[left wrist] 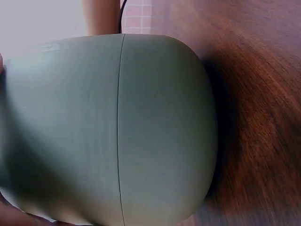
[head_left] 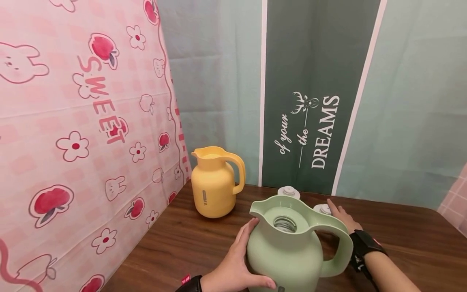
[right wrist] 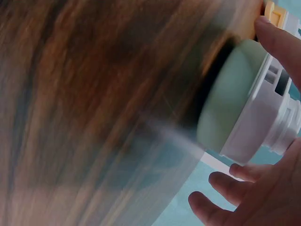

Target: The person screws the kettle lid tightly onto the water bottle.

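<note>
A light green thermos jug [head_left: 288, 255] stands at the front of the table, its round mouth uncovered and its handle pointing right. My left hand [head_left: 237, 259] holds the jug's left side, fingers behind and thumb across the front. In the left wrist view the jug's body [left wrist: 108, 127] fills most of the frame. Behind the jug, my right hand [head_left: 345, 219] is at a lid [head_left: 322, 209] that lies with its white underside up. The right wrist view shows this lid's green top [right wrist: 230, 94] facing the table, with the thumb and spread fingers around it.
A yellow thermos jug [head_left: 213, 188] stands at the back left of the brown wooden table [head_left: 164, 251]. Another lid [head_left: 288, 192] lies behind the green jug, white side up. A pink patterned cloth [head_left: 84, 134] borders the left, and a green curtain [head_left: 408, 101] hangs behind.
</note>
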The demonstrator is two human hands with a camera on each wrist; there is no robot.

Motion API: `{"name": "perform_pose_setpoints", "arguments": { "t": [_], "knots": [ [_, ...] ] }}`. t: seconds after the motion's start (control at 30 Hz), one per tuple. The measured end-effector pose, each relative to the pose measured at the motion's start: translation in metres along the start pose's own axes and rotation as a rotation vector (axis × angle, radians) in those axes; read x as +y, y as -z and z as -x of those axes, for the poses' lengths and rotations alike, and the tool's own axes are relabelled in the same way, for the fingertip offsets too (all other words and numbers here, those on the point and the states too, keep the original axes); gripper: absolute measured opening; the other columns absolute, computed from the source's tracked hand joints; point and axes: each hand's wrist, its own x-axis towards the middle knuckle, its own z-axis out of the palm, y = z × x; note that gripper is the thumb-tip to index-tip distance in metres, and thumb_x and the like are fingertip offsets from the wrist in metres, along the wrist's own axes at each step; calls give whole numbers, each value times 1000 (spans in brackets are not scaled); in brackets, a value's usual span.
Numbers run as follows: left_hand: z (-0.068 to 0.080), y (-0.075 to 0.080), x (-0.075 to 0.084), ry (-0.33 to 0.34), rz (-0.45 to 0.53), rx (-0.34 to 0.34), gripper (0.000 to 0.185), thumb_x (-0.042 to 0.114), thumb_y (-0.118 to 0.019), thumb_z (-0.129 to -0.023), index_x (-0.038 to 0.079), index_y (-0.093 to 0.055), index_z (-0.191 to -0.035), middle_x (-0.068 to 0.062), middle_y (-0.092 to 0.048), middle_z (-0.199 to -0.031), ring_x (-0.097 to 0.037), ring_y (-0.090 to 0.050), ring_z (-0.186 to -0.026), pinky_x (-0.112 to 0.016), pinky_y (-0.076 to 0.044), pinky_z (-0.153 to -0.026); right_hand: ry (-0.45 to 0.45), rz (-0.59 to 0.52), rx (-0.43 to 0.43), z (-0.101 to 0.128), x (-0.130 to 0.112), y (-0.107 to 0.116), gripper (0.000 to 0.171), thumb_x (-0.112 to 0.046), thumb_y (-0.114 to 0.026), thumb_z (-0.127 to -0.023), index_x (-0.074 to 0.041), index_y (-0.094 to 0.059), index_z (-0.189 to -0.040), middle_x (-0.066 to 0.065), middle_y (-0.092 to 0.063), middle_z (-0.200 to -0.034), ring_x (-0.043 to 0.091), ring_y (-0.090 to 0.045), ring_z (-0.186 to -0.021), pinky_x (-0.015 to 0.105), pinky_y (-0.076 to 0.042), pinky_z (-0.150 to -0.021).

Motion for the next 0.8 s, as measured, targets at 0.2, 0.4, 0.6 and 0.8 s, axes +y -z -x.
{"name": "perform_pose_setpoints", "arguments": {
  "t": [0.2,0.4,0.6,0.8],
  "knots": [
    [1,0,0,14,14,-5,118,32,-90,-64,34,-10,-151,8,-16,-152,-16,-29,-134,-38,-27,-107,55,-34,71,2,-4,-4,79,-58,-61,-85,1,-34,-131,32,-46,-117,47,-51,-101,57,-47,-69],
    [1,0,1,35,22,-10,118,32,-90,-64,35,-11,-151,9,-15,-152,-15,-28,-134,-38,-26,-108,53,-67,63,9,-8,-1,84,-59,-69,-77,0,-35,-126,29,-47,-109,41,-51,-95,51,-48,-66],
    [2,1,0,32,24,-7,117,33,-89,-65,35,-10,-151,8,-15,-153,-16,-27,-135,-38,-26,-108,105,-73,89,12,-5,-8,89,-59,-78,-67,-3,-38,-122,20,-47,-105,32,-47,-92,46,-47,-66],
    [2,0,-3,-34,-8,14,115,36,-87,-66,32,-11,-152,5,-17,-152,-17,-29,-133,-37,-29,-105,184,-124,142,19,-7,-11,77,-50,-80,-70,-7,-43,-123,10,-48,-106,25,-43,-93,43,-43,-72]
  ]
}}
